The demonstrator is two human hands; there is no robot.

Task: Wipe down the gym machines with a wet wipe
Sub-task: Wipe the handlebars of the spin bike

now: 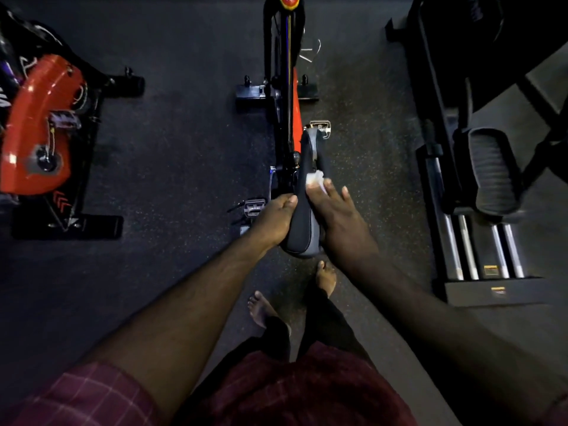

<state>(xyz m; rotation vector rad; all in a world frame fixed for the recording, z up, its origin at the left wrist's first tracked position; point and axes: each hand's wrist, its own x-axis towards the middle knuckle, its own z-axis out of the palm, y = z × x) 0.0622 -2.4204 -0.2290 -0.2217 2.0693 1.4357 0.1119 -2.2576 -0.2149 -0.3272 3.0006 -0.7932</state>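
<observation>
Wiping the saddle (302,224) is the step in hand. From the head view, the left hand (273,219) grips its left edge, fingers curled. The right hand (338,218) presses the wet wipe (315,179) onto its top, fingers (334,192) fairly straight. Next probably calls for sweeping toward the nose.

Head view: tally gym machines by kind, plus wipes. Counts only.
Exercise bikes: 2, the left bike and the centre bike
Elliptical-type machine: 1
Wet wipe: 1
Total: 4
</observation>
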